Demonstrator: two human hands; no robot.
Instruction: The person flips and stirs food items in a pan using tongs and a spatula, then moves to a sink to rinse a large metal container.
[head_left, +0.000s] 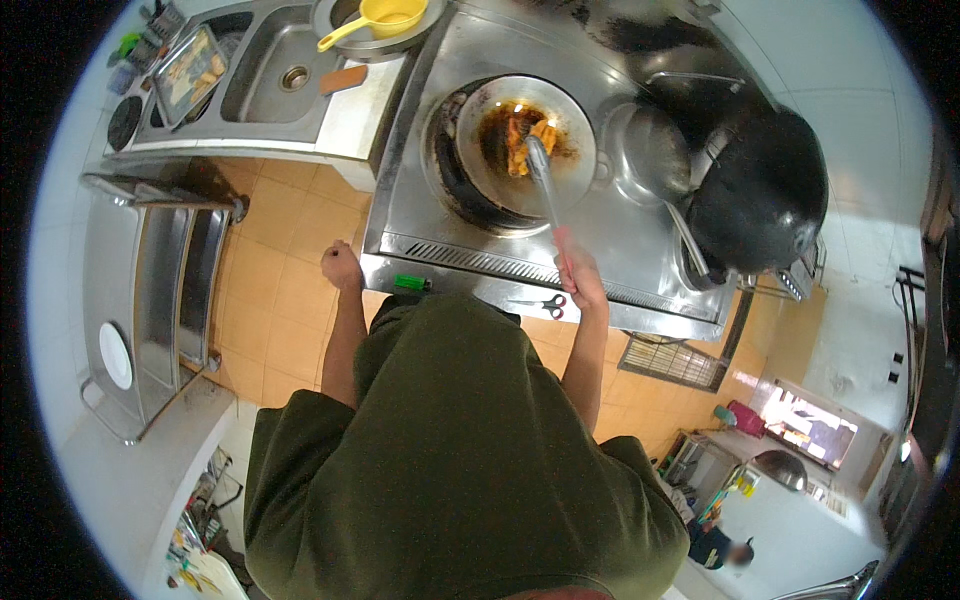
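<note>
My right hand (582, 276) is closed around the red handle of metal tongs (549, 189), which reach up into a wide metal wok (577, 124) on the stove. The tips of the tongs touch browned pieces of food (517, 146) lying in dark oil; whether they clasp a piece I cannot tell. My left hand (342, 264) is curled, with nothing visible in it, beside the stove's left front corner. Along the stove's front ledge lie a green lighter (412, 283) and scissors (553, 306) with red and black handles.
A metal pan (649, 157) and a large blackened wok (761, 195) stand right of the cooking wok. At the left are a sink (274, 67), a yellow dipper (394, 16), a tray of food (189, 75) and a steel trolley (112, 262). Another person (709, 546) is far off, lower right.
</note>
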